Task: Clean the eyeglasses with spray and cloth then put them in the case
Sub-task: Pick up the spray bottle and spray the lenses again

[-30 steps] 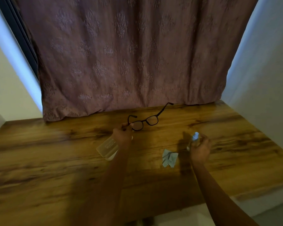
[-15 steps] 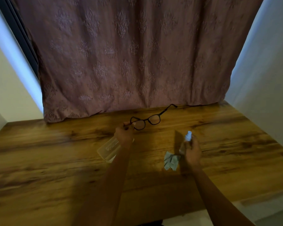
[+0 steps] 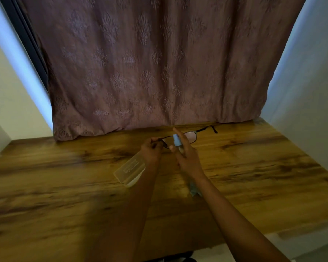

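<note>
A: While the clear case [image 3: 130,170] lies shut on the wooden table [image 3: 64,195] at left, what are the hands doing?

B: Left hand [image 3: 151,153] pinches the eyeglasses [image 3: 190,136] by one corner, raised. Right hand [image 3: 187,159] grips the spray bottle [image 3: 176,141] just before the lenses, forefinger lifted over the nozzle.

A: And the cloth [image 3: 194,190]?

B: Under the right wrist, on the table. Spraying seems the step in hand; next needs a press, aimed at a lens.
</note>
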